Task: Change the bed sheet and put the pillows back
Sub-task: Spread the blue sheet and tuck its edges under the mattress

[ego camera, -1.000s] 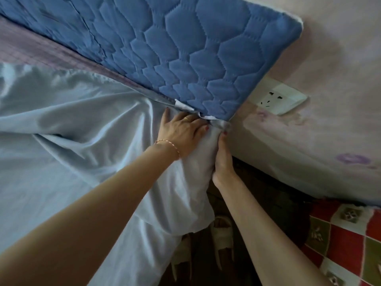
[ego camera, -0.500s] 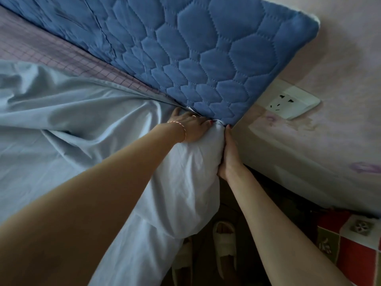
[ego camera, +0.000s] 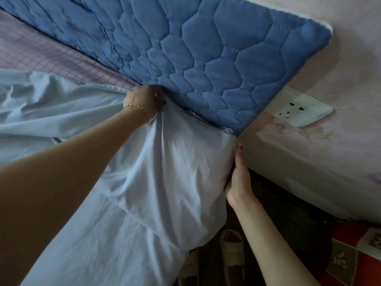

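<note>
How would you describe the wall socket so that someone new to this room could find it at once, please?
Start at the blue quilted headboard standing against the pink wall. Just past its lower right corner, above the right hand, sits the socket. It is the only white plate on that wall, with small dark pin holes in its face.

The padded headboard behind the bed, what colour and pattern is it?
The headboard is blue, quilted with stitched hexagon-like shapes; the head view shows it.
</note>
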